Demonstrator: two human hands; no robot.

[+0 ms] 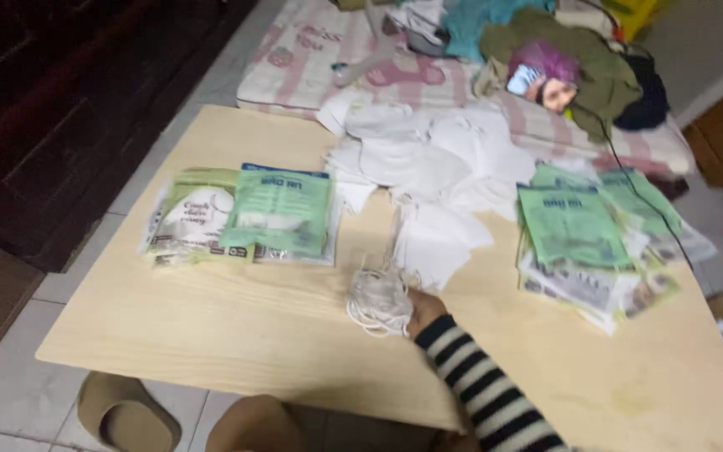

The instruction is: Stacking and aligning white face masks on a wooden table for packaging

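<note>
My right hand [425, 311], in a black-and-white striped sleeve, reaches over the low wooden table [211, 326] and closes on a white bundle of looped cords [376, 301] near the table's middle. Just beyond the bundle lie flat white fabric pieces [437, 238], and a bigger heap of white fabric [428, 151] lies at the table's far side. Two green-and-clear flat packets [244, 213] lie side by side to the left of the hand. A fanned stack of green packets [596, 243] lies to its right. My left hand is out of view.
Behind the table is a pink-patterned mattress [311, 59] with piled clothes [596, 59]. A black cable [629, 180] runs from there over the right stack. A tan slipper [123, 410] lies on the tiled floor by the near edge. Dark wooden furniture [52, 125] stands at left.
</note>
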